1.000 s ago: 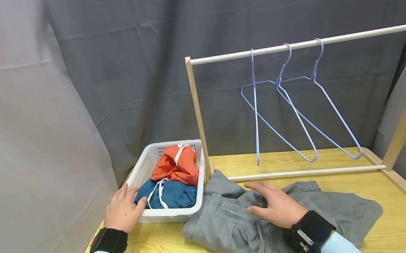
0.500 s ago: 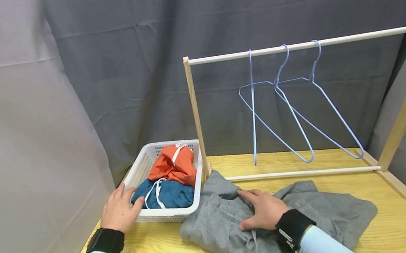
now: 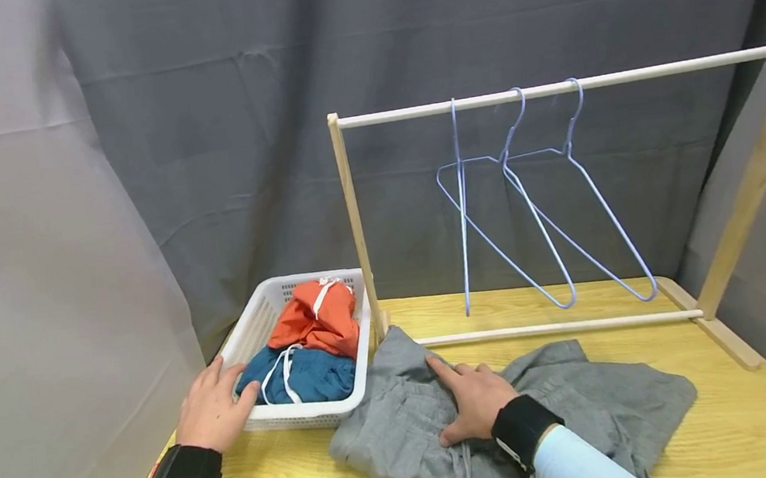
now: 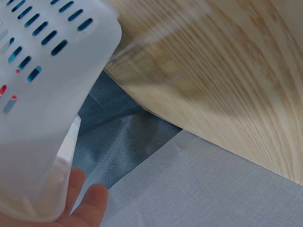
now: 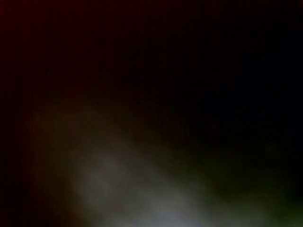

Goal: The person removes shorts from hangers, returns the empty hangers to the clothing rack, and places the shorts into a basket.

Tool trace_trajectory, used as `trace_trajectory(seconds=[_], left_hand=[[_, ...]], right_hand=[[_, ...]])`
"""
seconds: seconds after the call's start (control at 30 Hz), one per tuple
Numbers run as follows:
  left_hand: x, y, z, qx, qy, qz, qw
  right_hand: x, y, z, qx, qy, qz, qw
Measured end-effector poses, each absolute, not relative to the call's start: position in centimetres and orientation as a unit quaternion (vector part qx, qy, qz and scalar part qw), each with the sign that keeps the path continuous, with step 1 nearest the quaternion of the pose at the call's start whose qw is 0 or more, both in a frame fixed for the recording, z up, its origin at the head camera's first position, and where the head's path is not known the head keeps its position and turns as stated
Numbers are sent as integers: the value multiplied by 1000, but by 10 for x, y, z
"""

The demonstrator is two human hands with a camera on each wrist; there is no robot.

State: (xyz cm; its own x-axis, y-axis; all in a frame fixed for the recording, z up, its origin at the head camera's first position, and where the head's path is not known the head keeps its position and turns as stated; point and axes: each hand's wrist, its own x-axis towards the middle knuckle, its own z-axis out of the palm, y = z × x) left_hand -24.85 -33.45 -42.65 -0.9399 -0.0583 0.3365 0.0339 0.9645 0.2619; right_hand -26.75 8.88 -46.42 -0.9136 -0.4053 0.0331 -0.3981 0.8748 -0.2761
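Note:
My left hand (image 3: 212,409) rests at the near left corner of a white plastic basket (image 3: 311,410), fingers extended over its rim. In the left wrist view, fingertips (image 4: 92,203) show just past the basket's rim. Inside the basket lie an orange garment (image 3: 308,326) and, nearer to me, a blue one (image 3: 320,374), both with white drawstrings. Grey drawstring pants (image 3: 403,431) lie bunched on the table beside the basket. On them my right hand (image 3: 479,400) lies with fingers spread, palm down. The right wrist view is almost black.
A wooden rack (image 3: 357,234) stands behind the pants, its left post close beside the basket. From its top rail hang light-purple hangers (image 3: 543,226). Grey cloth (image 3: 238,129) walls off the back and sides of the wooden table (image 3: 759,417).
My right hand has come down onto the grey pants, shifting left and flattening. My left hand stays at the basket's corner. The head view has turned slightly right.

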Motion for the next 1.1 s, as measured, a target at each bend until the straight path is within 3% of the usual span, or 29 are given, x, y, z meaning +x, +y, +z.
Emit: trace_trajectory(seconds=[1.1], left_hand=[[-247,-333,-426,14,-975,-137,173]], right_hand=[[-277,82,-461,-185,962,-180,89]])
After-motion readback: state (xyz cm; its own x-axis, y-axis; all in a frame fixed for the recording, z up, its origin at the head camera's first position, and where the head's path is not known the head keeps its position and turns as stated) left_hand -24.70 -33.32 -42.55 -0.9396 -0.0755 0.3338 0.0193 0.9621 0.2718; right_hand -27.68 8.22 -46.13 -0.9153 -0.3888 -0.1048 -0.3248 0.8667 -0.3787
